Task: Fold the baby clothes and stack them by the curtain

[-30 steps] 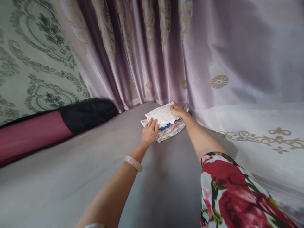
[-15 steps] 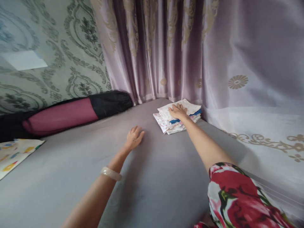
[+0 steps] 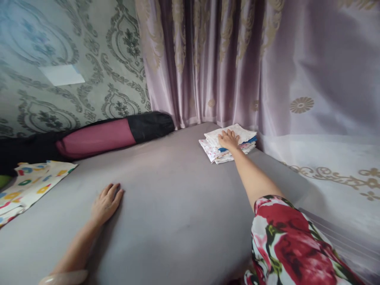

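Note:
A stack of folded cloths (image 3: 245, 134), white with small prints and a blue layer between, lies at the far corner of the grey bed surface (image 3: 166, 198). My right hand (image 3: 229, 140) rests on top of it, palm down and fingers spread. Well to the left, my left hand (image 3: 107, 202) is over the bed with its fingers stretched out and nothing in them. Whether it touches the sheet I cannot tell. Nearest to it, at the left edge, is a white cloth with a colourful print (image 3: 40, 180), lying flat.
A long black and pink bag (image 3: 97, 138) lies along the patterned wall (image 3: 118, 79) at the back left. Purple curtains (image 3: 213, 71) hang behind the stack and down the right side. Something green (image 3: 4, 181) shows at the left edge.
My left hand has let go of the stack and moved left and nearer. My right hand stays on the stack. The view has turned left, bringing the printed cloth into sight.

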`<state>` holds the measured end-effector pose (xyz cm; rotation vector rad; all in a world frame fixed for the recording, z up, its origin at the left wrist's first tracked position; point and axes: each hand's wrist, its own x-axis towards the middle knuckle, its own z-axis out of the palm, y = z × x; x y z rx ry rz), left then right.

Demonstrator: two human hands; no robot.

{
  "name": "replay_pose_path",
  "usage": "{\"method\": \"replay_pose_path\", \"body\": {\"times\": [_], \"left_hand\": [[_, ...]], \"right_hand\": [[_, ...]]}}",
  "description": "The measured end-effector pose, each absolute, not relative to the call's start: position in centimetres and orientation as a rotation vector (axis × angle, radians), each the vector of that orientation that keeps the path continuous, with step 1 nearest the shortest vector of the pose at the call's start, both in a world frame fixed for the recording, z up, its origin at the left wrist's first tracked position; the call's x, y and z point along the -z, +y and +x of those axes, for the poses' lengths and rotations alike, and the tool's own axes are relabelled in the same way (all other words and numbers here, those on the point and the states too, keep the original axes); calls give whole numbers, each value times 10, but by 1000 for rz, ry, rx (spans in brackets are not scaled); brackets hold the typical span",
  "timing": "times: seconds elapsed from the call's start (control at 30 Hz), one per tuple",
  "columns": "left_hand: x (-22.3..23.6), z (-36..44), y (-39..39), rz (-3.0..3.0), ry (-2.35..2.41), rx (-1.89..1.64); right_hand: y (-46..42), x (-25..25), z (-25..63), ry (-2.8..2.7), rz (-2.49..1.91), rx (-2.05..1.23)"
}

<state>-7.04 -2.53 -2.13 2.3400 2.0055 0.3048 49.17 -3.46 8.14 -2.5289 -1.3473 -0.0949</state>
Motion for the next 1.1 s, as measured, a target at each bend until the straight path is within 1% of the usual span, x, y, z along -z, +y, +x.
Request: {"method": "replay_pose_path", "body": {"times": [0.2, 0.33, 0.43, 0.5, 0.6, 0.8, 1.1], "left_hand": [[18, -59, -39, 2397, 2086, -321], [9, -51, -45, 2401, 2095, -335], [-1, -45, -51, 2385, 2074, -368], [-7, -43, -54, 2367, 2083, -411], [-12, -43, -56, 2371, 2071, -474], [-11, -50, -55, 2350, 2105, -523], [-10, -63, -42, 2325, 2022, -541]], "right_hand": [[-50, -83, 459, -1347, -2459, 137], [-63, -70, 419, -1379, -2336, 374], [-69, -53, 382, -1589, -2151, 493], [-68, -41, 357, -1745, -2081, 434], [-59, -21, 322, -1930, -2043, 254], [-39, 3, 258, -2031, -2001, 4], [-41, 5, 202, -2168, -1893, -51]]}}
